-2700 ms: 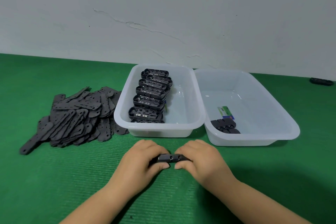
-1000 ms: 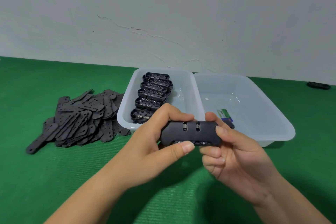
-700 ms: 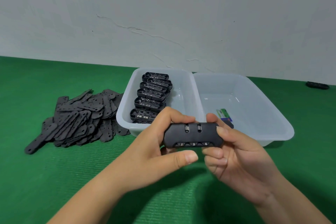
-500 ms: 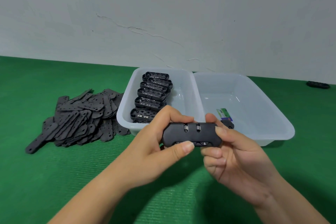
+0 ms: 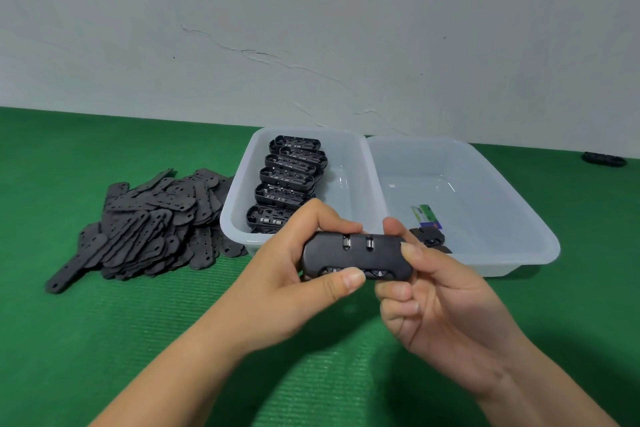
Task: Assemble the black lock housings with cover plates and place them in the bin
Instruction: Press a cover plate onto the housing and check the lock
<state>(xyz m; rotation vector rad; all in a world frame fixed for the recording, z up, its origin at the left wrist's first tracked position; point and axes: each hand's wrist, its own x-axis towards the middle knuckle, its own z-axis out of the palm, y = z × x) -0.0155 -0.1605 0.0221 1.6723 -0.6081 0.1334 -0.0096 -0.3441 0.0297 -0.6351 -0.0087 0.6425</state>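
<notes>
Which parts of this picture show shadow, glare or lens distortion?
Head view: soft dark shadows on the mat under both forearms; small glints on the right bin; the wall-mat edge bows from the wide-angle lens; the lock stays sharp.

Cracked pale wall (image 5: 311,28), green mat (image 5: 86,340)

Left hand (image 5: 291,274) and right hand (image 5: 440,291) raised together, fingers curled.
</notes>
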